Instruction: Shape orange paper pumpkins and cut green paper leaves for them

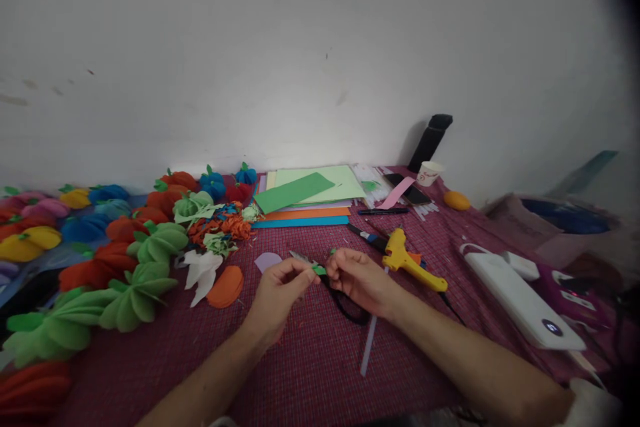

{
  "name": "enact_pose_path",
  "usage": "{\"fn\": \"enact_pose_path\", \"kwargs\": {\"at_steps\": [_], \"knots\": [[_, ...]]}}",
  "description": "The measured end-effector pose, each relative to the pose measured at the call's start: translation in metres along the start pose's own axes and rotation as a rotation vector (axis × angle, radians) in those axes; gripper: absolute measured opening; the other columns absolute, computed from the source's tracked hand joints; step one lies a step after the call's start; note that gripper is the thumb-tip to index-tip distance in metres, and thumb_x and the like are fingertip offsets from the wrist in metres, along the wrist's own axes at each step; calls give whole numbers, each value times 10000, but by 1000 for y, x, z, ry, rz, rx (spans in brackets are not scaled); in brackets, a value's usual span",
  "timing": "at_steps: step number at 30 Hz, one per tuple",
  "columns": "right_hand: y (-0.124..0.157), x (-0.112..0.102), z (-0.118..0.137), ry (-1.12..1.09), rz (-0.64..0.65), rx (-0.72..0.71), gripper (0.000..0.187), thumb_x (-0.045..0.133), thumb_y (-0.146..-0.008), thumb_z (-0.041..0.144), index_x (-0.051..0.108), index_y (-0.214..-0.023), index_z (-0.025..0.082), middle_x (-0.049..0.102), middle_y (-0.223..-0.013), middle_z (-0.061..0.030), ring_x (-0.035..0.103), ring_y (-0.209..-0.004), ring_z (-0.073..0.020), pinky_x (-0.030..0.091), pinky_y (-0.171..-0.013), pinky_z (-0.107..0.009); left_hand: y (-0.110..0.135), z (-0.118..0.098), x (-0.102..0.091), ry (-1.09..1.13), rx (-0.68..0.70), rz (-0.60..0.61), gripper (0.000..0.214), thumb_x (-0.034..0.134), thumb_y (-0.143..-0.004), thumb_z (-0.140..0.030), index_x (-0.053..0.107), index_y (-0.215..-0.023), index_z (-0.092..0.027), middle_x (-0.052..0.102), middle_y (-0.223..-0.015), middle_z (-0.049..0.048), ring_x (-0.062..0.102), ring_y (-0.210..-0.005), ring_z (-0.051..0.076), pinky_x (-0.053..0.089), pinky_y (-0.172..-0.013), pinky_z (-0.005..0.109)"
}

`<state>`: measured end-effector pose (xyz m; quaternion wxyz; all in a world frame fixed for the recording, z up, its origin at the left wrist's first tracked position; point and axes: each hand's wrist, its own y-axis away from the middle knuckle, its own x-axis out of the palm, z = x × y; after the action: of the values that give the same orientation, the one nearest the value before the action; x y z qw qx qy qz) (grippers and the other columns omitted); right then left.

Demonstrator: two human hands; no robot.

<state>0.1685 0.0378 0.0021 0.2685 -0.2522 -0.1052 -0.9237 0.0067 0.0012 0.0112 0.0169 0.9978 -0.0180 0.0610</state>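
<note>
My left hand [277, 293] is closed in a pinch on a small green paper piece [319, 269], held just above the tablecloth. Close beside it, my right hand [357, 278] has its fingers curled together, their tips near the same piece. Another green bit shows at the right fingertips; whether they grip it is unclear. Beneath both hands lies a pair of scissors [345, 309], its blades pointing away left and its black handle partly covered by the right hand. A lilac paper disc [267, 261] and several stacked orange paper discs [225, 287] lie left of my left hand.
Paper pumpkins [157, 242] in several colours crowd the left side, beside a heap of paper shreds [225, 223]. Coloured sheets [320, 183] lie at the back. On the right are a yellow glue gun [407, 259], a glue stick [369, 347], a white power bank [520, 297] and a paper cup [429, 173].
</note>
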Motion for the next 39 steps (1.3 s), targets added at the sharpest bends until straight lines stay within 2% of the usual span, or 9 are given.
{"fn": "enact_pose_path", "kwargs": {"at_steps": [5,9,11,14,19,25,29,32,39], "knots": [[4,6,3,345,-97,-184,196,599,-763,369,635,-831,189,571,-712,-1,450,-579,-88,352,-550,-227,-2,0,2,-22,31,-64,131,635,-693,-283,651,-675,-155,622,-642,-7,428,-497,60,286,-458,177],[10,8,1,508,-102,-321,296,681,-690,315,586,-960,241,579,-851,-5,495,-700,-118,383,-631,-250,-3,1,1,-90,95,-83,105,633,-695,-259,658,-696,-158,646,-691,3,524,-606,98,367,-540,191],[11,8,-2,582,-86,-360,294,697,-676,288,588,-944,241,570,-832,-6,501,-717,-126,390,-641,-254,-3,2,1,-118,115,-80,99,625,-700,-253,659,-709,-160,644,-697,2,537,-639,107,389,-577,200],[11,7,-5,696,-150,-422,116,630,-744,292,618,-827,211,559,-728,-5,504,-671,-126,395,-619,-255,-3,4,2,-152,129,-65,92,622,-700,-247,658,-711,-163,638,-689,-4,536,-645,108,403,-606,209],[10,7,2,865,-192,-547,78,589,-770,253,621,-762,182,563,-686,-8,516,-655,-126,409,-609,-251,-2,5,3,-170,141,-31,85,623,-687,-237,660,-718,-168,640,-692,2,546,-651,123,417,-619,228],[13,6,9,999,-130,-632,46,581,-774,198,623,-789,187,590,-731,-26,545,-697,-132,434,-654,-264,-2,2,-5,-184,177,7,173,536,-753,-219,652,-878,-193,641,-798,17,558,-703,130,422,-635,238],[13,5,9,1032,-102,-648,50,580,-774,192,625,-796,191,595,-743,-29,546,-700,-129,441,-659,-264,-2,1,-6,-322,346,21,129,584,-745,-217,657,-847,-189,623,-862,39,559,-840,160,419,-758,277],[12,4,8,1055,-103,-647,52,576,-775,184,624,-792,191,593,-725,-24,542,-688,-127,438,-658,-264,-2,3,-5,-421,457,-7,130,616,-723,-188,660,-844,-196,595,-873,39,549,-840,154,420,-749,272],[13,4,7,1064,-80,-656,50,578,-772,177,623,-792,188,591,-724,-21,542,-684,-123,442,-656,-260,-3,4,-6,-473,516,-74,63,598,-747,-179,658,-755,-195,579,-798,19,538,-768,129,406,-706,251]]}}
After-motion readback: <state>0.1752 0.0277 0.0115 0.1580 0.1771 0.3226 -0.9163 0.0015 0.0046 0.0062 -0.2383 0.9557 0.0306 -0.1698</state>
